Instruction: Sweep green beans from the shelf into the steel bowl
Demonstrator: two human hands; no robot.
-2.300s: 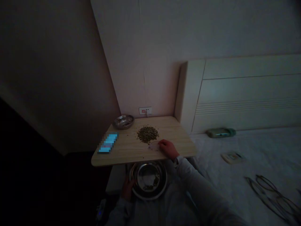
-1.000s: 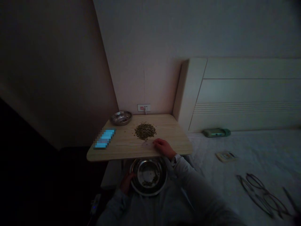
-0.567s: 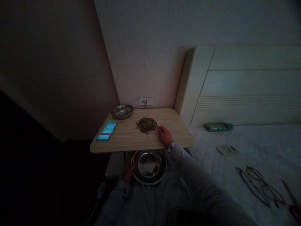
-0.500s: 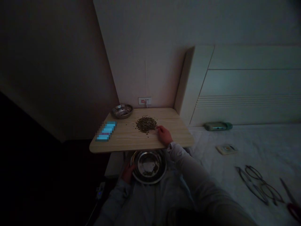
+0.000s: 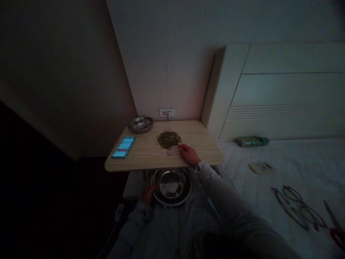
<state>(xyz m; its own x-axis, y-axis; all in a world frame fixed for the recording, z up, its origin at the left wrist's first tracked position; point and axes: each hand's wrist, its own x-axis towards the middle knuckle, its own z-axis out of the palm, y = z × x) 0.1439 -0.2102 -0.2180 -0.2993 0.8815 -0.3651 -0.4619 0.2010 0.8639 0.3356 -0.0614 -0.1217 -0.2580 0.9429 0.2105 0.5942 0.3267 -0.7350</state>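
My left hand (image 5: 148,194) grips the left rim of a wide, shiny metal basin (image 5: 171,202), held below the table's front edge. Small green-brown grains (image 5: 178,189) lie in the basin's lower part. Over the table, my right hand (image 5: 188,154) is closed on a thin, clear, card-like piece (image 5: 174,151) that lies low against the wood. Just beyond that piece spreads a loose heap of dark, seed-like grains (image 5: 168,138). The dim light hides what kind of grains they are.
The wooden table (image 5: 145,158) also bears a metal bowl (image 5: 141,125) and a blurred, lit phone (image 5: 123,147). On the white bedding to the right lie a green bottle (image 5: 252,141), a small box-like item (image 5: 261,167), glasses (image 5: 300,207) and red-handled scissors (image 5: 336,235). A socket (image 5: 167,113) is behind.
The clear piece has moved slightly left and nearer, away from the heap's edge. Grains in the basin have shifted along its bottom. The whole view has moved a little.
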